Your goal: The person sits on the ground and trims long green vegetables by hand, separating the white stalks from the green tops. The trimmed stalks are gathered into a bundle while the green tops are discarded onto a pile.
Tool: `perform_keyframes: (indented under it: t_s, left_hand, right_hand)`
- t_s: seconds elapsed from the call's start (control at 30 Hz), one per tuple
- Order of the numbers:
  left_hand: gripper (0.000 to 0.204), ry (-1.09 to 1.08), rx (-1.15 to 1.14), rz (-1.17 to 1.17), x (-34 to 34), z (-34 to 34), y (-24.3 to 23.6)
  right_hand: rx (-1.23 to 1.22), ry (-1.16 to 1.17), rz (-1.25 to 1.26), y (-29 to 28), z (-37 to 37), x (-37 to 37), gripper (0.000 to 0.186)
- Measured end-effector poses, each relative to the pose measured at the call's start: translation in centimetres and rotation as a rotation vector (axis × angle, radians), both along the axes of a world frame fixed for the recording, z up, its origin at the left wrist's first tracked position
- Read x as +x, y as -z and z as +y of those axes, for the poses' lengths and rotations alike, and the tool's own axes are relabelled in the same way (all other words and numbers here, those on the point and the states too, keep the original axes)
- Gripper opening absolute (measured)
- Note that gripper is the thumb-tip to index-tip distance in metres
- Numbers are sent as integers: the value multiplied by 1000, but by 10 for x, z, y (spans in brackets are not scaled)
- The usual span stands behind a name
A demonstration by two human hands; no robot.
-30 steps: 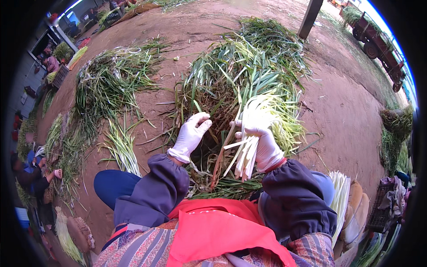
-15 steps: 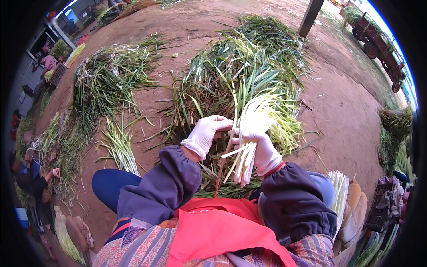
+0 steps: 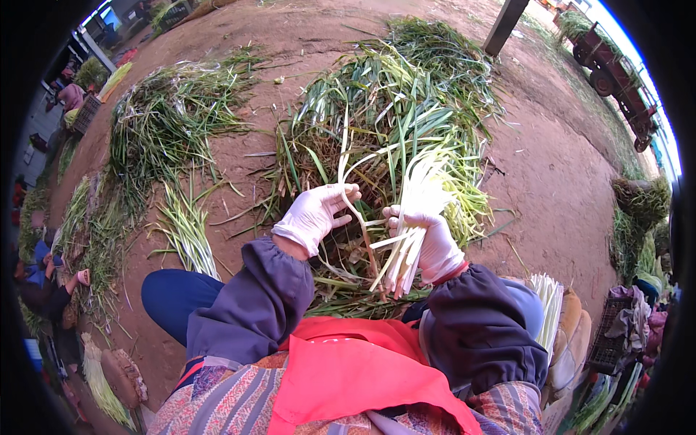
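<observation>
My right hand (image 3: pixel 433 246), in a thin white glove, is closed round a bunch of long pale leafy stalks (image 3: pixel 400 262). Their whitish cut-looking ends point toward me, and yellow-green leaves fan out beyond the fist. To its left, apart from the bunch, my left hand (image 3: pixel 312 217) pinches a thin stripped leaf (image 3: pixel 363 226) between thumb and fingers. One end of this leaf hangs down brownish; the other runs up over the pile. Under both hands lies a big heap of green leaves and dry trimmings (image 3: pixel 348 163).
A small bunch of stalks (image 3: pixel 190 230) lies by my left knee, with another leaf heap (image 3: pixel 170 116) beyond. White stalks (image 3: pixel 547 308) rest beside my right leg. A dark crate (image 3: pixel 607 335) is at far right. A post (image 3: pixel 504 27) and loaded trailer (image 3: pixel 615 72) stand farther off. People sit at left.
My left hand has drawn away leftward from the bunch, taking a thin leaf with it. My right hand keeps hold of the stalks, nearly in place.
</observation>
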State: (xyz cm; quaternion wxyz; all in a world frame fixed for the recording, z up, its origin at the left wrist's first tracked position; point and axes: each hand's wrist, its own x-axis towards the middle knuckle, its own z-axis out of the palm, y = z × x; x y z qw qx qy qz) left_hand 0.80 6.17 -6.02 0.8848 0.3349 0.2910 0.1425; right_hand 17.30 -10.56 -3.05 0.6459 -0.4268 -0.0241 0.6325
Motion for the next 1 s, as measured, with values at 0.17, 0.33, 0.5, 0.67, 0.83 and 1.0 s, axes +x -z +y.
perform_keyframes:
  t_s: [0.17,0.33,0.5,0.67,0.83,1.0]
  left_hand:
    - [23,-364,-230,-152,-49,79,11]
    - [22,-395,-64,-255,-71,140,-2]
    - [23,-36,285,-210,0,103,-49]
    - [20,183,424,-112,86,25,-78]
    - [49,156,312,-254,69,-9,-42]
    - [46,598,80,-287,6,-32,9]
  right_hand:
    - [-12,-7,75,-1,-18,27,31]
    - [-151,86,-64,-24,-37,65,46]
    - [-13,318,-14,-45,-27,47,38]
    - [101,112,34,-31,-1,-17,38]
    - [185,283,70,-40,-3,2,37]
    - [442,399,124,-46,-22,41,28]
